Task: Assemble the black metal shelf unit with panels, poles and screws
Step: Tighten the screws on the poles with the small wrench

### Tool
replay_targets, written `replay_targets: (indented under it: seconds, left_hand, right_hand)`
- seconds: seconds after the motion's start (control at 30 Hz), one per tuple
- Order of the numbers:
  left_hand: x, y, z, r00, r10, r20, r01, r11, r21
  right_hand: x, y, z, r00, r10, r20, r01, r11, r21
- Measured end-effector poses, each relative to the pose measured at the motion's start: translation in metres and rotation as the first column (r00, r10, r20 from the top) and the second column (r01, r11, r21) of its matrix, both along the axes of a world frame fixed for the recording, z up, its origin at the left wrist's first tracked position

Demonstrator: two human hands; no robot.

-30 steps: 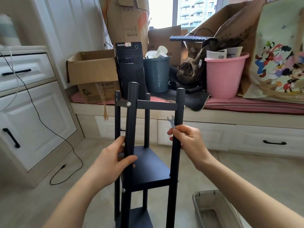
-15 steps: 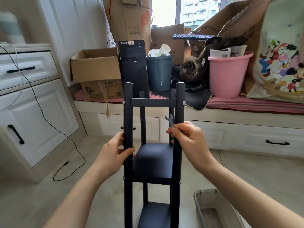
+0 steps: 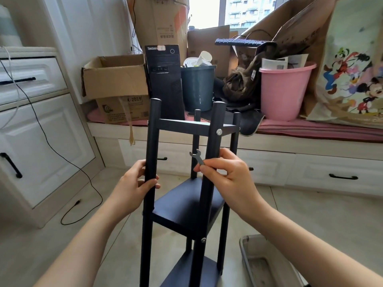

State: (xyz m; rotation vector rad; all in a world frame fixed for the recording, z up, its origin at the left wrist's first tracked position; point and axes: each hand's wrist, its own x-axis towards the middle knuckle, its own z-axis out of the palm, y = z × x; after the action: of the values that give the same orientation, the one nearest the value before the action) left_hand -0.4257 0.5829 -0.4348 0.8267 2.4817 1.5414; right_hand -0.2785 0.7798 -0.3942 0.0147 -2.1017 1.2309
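White cabinets (image 3: 41, 141), cluttered window bench (image 3: 310, 139), daylight.

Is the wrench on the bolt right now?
No, the right hand holds the wrench in the air, below the bolt on the pole.

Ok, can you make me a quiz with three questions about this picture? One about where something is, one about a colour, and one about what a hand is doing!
1. Where is the spanner?
A. In the right hand
B. On the floor
C. In the pink bucket

2. What colour is the shelf?
A. White
B. Black
C. Pink

3. What is the left hand doing?
A. Hanging free
B. Lying flat on the floor
C. Holding a pole

Answers:
1 A: the right hand pinches the spanner while curled round the near right pole.
2 B: its panels and poles are all black.
3 C: its fingers wrap round the near left pole.
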Motion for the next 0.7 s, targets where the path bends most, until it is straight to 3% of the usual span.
replay_targets:
  seconds: [0.13,0.3,0.43,0.6,0.7]
  left_hand:
    - [-0.003,-0.001,-0.003,0.999,-0.022,0.046,0.022,1.0,0.0]
    - [-0.001,0.002,-0.008,0.983,0.122,-0.134,-0.147,0.97,-0.196]
    - [0.014,0.005,-0.012,0.989,0.053,-0.138,-0.091,0.955,-0.283]
    - [0.033,0.01,0.001,0.968,0.043,-0.248,-0.088,0.981,-0.174]
    - [0.048,0.016,0.01,0.993,-0.117,-0.01,0.116,0.993,-0.024]
  right_hand:
    - [-0.002,0.001,-0.001,0.999,0.047,-0.027,-0.047,0.999,0.026]
    - [-0.006,-0.005,0.004,0.998,0.056,0.041,-0.058,0.997,0.055]
    - [-0.007,-0.011,0.005,0.996,0.051,0.069,-0.054,0.997,0.05]
    - [-0.01,-0.013,0.007,0.996,0.023,0.09,-0.027,0.999,0.042]
    - [-0.012,-0.011,0.008,0.996,0.03,0.089,-0.031,0.999,0.018]
